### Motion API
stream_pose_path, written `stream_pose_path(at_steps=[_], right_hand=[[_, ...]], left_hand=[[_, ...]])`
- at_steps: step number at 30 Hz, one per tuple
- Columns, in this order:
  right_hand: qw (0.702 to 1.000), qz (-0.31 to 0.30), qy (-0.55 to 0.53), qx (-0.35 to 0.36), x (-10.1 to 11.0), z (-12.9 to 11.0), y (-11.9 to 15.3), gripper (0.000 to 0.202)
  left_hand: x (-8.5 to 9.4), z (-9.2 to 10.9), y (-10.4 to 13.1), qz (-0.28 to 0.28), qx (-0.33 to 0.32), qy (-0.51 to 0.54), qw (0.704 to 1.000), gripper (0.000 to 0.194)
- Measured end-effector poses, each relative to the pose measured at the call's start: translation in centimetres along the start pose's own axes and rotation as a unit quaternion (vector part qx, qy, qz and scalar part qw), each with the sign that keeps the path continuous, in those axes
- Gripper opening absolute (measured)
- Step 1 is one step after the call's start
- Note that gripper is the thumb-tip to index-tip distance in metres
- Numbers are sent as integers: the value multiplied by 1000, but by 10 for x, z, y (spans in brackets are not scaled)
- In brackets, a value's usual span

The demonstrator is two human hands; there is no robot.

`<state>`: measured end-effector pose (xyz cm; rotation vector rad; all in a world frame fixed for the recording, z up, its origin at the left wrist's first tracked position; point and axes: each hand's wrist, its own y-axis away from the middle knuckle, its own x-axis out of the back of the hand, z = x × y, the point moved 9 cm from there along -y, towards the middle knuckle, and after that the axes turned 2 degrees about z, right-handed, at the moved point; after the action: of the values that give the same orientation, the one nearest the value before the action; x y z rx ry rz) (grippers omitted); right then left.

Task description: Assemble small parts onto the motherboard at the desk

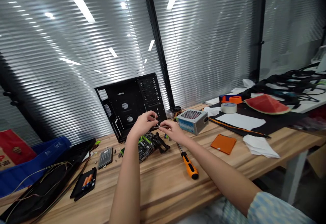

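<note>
A thin white wire loops up between my two hands, over the motherboard. My left hand pinches one part of it with fingertips closed. Close beside it, my right hand is also closed on the wire; a slim dark piece shows at its fingertips, too small to name. Below the hands lies a green and black motherboard, partly covered by my left forearm. Behind them an open black computer case stands tilted. An orange and black screwdriver rests under my right forearm.
A silver power supply sits right of the case. Further right are an orange square plate, white papers, a tape roll and a watermelon-shaped piece. Left are a grey drive, a black tray and a blue bin.
</note>
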<state>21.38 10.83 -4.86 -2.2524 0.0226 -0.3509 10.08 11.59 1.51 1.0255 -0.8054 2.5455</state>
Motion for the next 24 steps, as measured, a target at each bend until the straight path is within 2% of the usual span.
stream_pose_path(at_steps=[5, 9, 16, 24], right_hand=[[1000, -4, -14, -4, -3, 5, 1, 15], [1000, -9, -13, 0, -5, 7, 1, 17], [999, -23, -26, -5, -9, 13, 2, 20], [996, -85, -35, -14, -22, 15, 5, 21]], left_hand=[[-11, 2, 3, -43, 2, 11, 999, 27], [-11, 7, 6, -40, 3, -12, 999, 21], [-11, 3, 4, -36, 3, -43, 998, 20], [-12, -10, 2, -51, 16, -43, 998, 22]])
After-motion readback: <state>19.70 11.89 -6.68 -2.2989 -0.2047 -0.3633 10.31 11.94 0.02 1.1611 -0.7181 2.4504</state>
